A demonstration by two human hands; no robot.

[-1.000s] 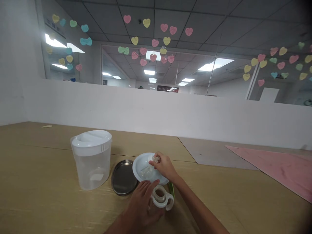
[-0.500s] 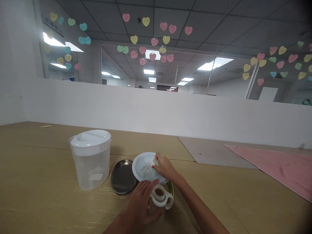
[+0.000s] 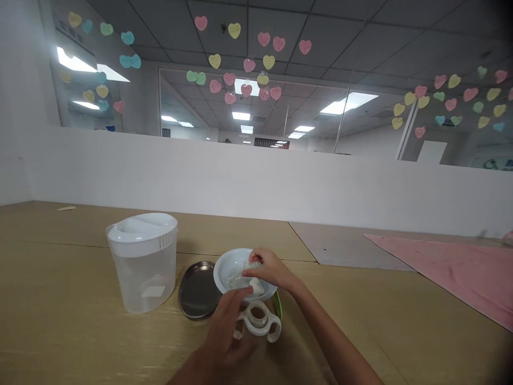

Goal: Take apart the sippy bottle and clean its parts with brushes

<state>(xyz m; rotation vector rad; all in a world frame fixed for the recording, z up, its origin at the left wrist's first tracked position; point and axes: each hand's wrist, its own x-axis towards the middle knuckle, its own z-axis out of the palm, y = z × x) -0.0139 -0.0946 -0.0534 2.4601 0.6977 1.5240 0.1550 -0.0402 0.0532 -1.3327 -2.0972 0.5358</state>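
Observation:
A baby bottle [image 3: 257, 315] without a lid stands upright, a white two-handled collar round its neck. My left hand [image 3: 226, 323] is beside it on the left, thumb and fingers apart around one handle; whether it touches the bottle I cannot tell. Just behind is a white bowl [image 3: 220, 275] with clear pieces in it. Over the bowl my right hand [image 3: 270, 267] is closed on a clear plastic piece [image 3: 251, 264], partly covered by the fingers. A small white piece [image 3: 256, 287] lies in the bowl beneath that hand.
A dark metal tray [image 3: 198, 291] sits left of the bowl, and further left stands a translucent lidded bucket [image 3: 144, 267]. Something green [image 3: 278, 306] shows beside the bowl. A pink cloth [image 3: 449, 267] covers the right side; a white wall [image 3: 240, 182] runs behind.
My right hand has shifted slightly over the bowl; a white piece now shows below it. My left hand's fingers have loosened from round the bottle neck and reach toward the bowl rim.

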